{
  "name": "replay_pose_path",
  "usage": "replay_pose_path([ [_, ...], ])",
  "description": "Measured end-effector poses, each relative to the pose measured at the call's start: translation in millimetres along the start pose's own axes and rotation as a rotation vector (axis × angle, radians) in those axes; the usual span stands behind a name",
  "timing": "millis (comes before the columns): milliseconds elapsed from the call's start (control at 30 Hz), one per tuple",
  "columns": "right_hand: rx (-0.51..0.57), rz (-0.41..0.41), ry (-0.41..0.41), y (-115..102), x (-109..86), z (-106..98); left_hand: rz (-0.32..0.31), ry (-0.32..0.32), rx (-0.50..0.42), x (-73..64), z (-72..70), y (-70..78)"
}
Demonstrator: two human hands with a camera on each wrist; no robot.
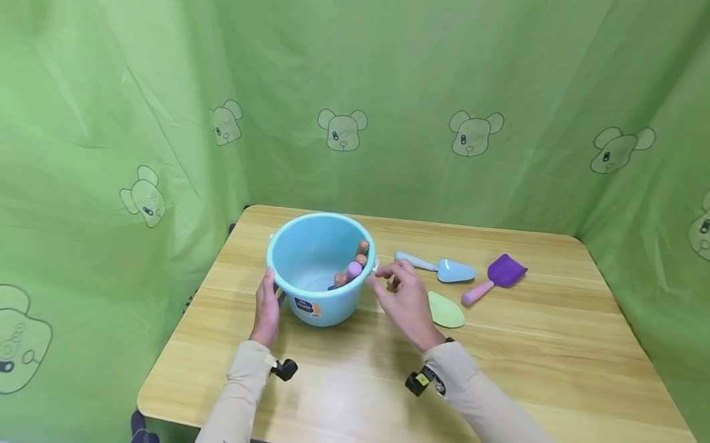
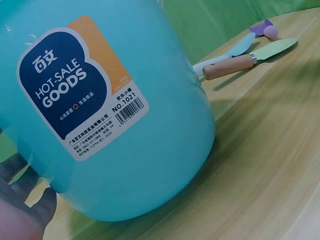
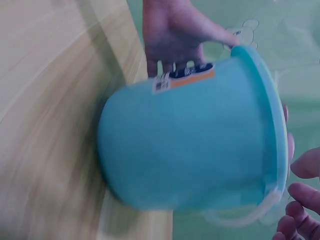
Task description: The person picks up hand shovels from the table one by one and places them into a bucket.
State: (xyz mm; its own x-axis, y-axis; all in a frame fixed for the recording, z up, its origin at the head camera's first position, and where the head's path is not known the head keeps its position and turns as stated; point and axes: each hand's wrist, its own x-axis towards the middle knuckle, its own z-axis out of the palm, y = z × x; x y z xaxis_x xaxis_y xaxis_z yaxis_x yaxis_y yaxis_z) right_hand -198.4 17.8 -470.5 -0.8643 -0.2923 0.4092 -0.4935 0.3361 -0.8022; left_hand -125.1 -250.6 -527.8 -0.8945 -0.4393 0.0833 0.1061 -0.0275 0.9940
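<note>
A light-blue plastic bucket (image 1: pixel 320 307) stands upright on the table, a label (image 2: pixel 82 90) on its near side. Several wooden handle ends (image 1: pixel 362 246) and a purple one (image 1: pixel 353 270) lean inside against its right wall. My left hand (image 1: pixel 266 310) rests against the bucket's left side with its fingers spread along the wall and its thumb up by the rim. My right hand (image 1: pixel 408 301) hovers at the right rim, fingers loosely bent with a gap between thumb and forefinger. Its fingertips are beside the white bail handle (image 3: pixel 260 210), which hangs down that side.
To the right lie a light-blue trowel (image 1: pixel 455 271), a purple shovel (image 1: pixel 505 272) and a green trowel (image 1: pixel 444 312) with a wooden handle (image 2: pixel 227 67). The wooden table (image 1: pixel 521 377) has a green curtain (image 1: pixel 405 184) behind it and at both sides.
</note>
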Motion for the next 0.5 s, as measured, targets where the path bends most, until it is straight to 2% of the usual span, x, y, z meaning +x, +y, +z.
replay_pose_path([
  [233,-0.044,0.056,0.021,42,-11.9,-23,-0.01,-0.003,0.003,0.1,-1.1,-0.7],
  [500,-0.202,0.192,-0.001,110,-33.3,-72,-0.018,-0.007,0.007,-0.9,0.9,-0.1],
])
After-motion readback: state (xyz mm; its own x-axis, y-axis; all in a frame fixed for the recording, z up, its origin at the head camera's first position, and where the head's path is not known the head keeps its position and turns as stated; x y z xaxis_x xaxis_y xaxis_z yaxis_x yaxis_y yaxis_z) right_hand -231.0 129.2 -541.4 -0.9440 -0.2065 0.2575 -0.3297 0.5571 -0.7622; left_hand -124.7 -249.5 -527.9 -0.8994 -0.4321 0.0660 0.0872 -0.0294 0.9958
